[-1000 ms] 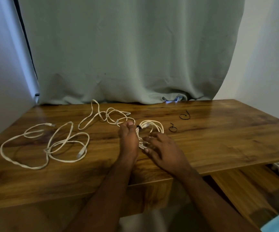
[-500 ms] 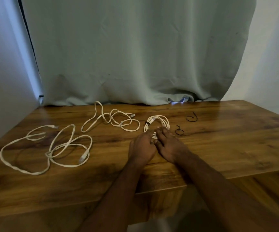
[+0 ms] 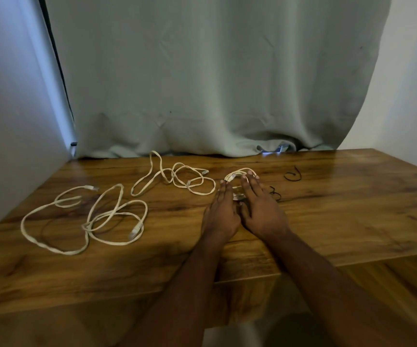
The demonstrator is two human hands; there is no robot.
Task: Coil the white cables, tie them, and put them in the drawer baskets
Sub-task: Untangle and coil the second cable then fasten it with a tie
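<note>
My left hand (image 3: 221, 211) and right hand (image 3: 258, 205) lie side by side on the wooden table (image 3: 340, 216), fingers straight and flat over the coiled white cable (image 3: 237, 174), pressing it down without gripping. Two loose white cables (image 3: 174, 175) (image 3: 89, 216) sprawl to my left; two black ties (image 3: 293, 174) (image 3: 275, 192) lie right of the coil.

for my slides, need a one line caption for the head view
Both hands, left hand and right hand, rest on a coiled white cable on a wooden table.
</note>
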